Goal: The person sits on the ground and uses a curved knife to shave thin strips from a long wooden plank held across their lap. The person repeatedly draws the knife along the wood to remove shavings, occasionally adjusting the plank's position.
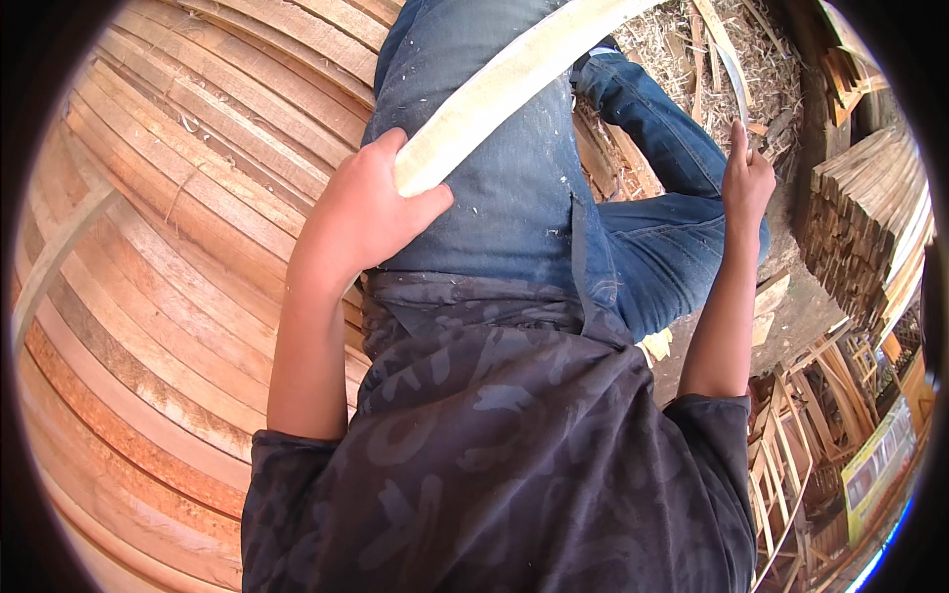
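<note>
— Since your left hand [358, 210] pinches the pale wooden strip [494, 101] at its near end only, over your left thigh [504, 203], it could twist under load.
— And my right?
— Your right hand [747, 183], right of the thigh, curls round the base of what looks like a thin blade [741, 99], forefinger extended. A slip inward could cut you.
— Containers?
— I can't see any.
</note>
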{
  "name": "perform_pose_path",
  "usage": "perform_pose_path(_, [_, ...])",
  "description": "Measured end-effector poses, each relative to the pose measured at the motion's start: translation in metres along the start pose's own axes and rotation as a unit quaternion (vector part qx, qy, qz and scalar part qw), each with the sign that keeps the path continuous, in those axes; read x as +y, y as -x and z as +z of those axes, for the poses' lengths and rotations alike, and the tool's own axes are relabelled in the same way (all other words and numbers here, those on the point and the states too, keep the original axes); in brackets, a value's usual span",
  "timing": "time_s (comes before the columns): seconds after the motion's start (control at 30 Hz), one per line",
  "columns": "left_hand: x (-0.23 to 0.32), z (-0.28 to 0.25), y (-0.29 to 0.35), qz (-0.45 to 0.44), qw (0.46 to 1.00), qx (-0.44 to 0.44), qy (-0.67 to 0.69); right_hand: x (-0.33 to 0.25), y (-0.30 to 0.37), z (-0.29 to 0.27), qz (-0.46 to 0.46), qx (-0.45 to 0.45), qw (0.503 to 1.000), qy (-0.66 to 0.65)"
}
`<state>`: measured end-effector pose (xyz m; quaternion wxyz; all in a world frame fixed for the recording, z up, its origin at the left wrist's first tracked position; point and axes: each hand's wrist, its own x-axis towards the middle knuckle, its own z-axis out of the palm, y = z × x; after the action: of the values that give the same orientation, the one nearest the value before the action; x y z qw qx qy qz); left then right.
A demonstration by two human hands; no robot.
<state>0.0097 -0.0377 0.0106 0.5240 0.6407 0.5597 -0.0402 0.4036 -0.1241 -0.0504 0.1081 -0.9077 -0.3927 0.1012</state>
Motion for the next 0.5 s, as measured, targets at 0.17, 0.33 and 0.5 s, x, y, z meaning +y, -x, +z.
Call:
perform_pose_path(0.17, [0.005,0.001,-0.004,-0.012,1.0,-0.006,-0.009,-0.054,0.052,-0.002,-0.076,-0.084,0.99,-0.079])
perform_pose_path(0.33, [-0.011,-0.004,-0.012,0.029,0.997,-0.042,0.06,-0.111,0.098,0.026,-0.214,-0.137,0.962,-0.096])
perform_pose_path(0.5, [-0.011,-0.008,-0.018,0.02,0.99,-0.076,0.115,-0.111,0.077,0.035,-0.268,-0.06,0.962,-0.013])
